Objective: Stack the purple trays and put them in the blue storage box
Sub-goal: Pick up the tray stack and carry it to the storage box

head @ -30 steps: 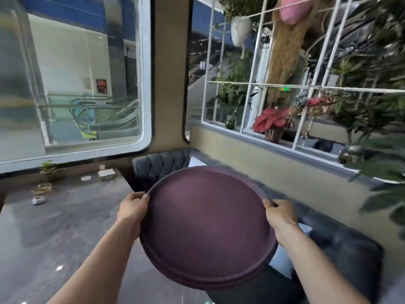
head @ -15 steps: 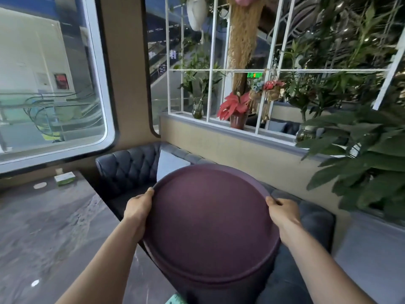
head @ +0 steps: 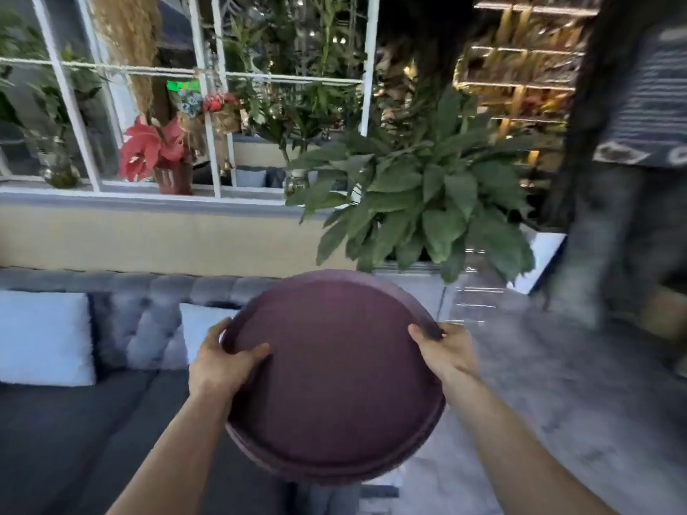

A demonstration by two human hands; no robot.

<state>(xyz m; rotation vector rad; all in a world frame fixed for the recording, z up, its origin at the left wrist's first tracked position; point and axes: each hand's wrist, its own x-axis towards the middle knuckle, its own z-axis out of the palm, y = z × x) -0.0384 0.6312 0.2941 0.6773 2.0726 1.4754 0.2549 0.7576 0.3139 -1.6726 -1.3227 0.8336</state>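
A stack of round purple trays point(head: 334, 384) is held in the air in front of me, tilted slightly toward me; layered rims show along its lower edge. My left hand point(head: 219, 362) grips the left rim with the thumb lying on the top tray. My right hand point(head: 446, 351) grips the right rim. No blue storage box is in view.
A dark tufted sofa point(head: 74, 421) with white cushions point(head: 41, 338) lies at the left and below. A large leafy potted plant point(head: 420, 202) stands ahead. A person point(head: 632, 172) stands at the right on the grey floor point(head: 557, 403). A white window grid with plants point(head: 208, 135) runs behind.
The view has swung right: the table and the round window have left the frame, and the plant, floor and a person have come in. The trays stay in both hands; my left thumb now lies on top.
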